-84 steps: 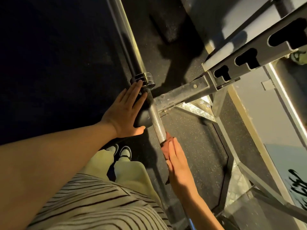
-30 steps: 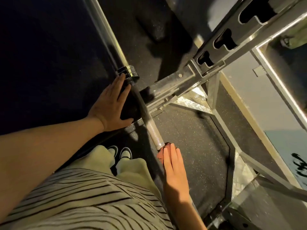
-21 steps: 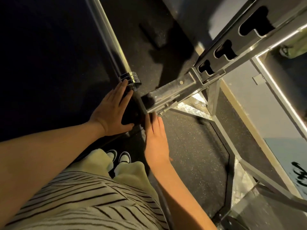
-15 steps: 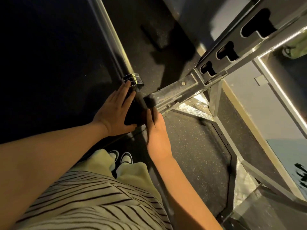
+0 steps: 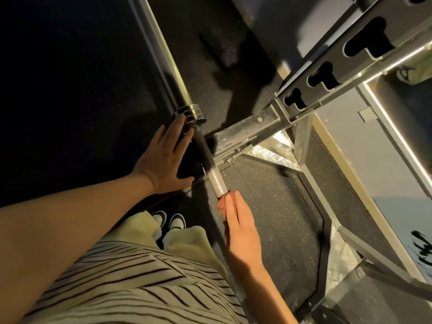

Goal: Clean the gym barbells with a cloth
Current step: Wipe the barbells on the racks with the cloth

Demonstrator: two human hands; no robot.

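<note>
A steel barbell (image 5: 214, 174) runs from the top left down toward me, resting on a rack arm; its thick sleeve (image 5: 161, 59) and chrome collar (image 5: 192, 113) lie further up. My left hand (image 5: 163, 160) lies flat with straight fingers beside the shaft, fingertips near the collar. My right hand (image 5: 238, 223) presses a reddish cloth (image 5: 223, 202) onto the knurled shaft, fingers straight along it. Only the cloth's front edge shows past my fingertips.
A grey steel rack upright (image 5: 350, 54) with keyhole slots slants across the upper right, and its support arm (image 5: 245, 129) meets the bar. Below lie dark rubber flooring (image 5: 268, 206), checker-plate feet (image 5: 275, 150) and my shoes (image 5: 168, 220).
My right hand and the cloth have slid back down the shaft from beside the rack arm toward me. My left hand has stayed in place.
</note>
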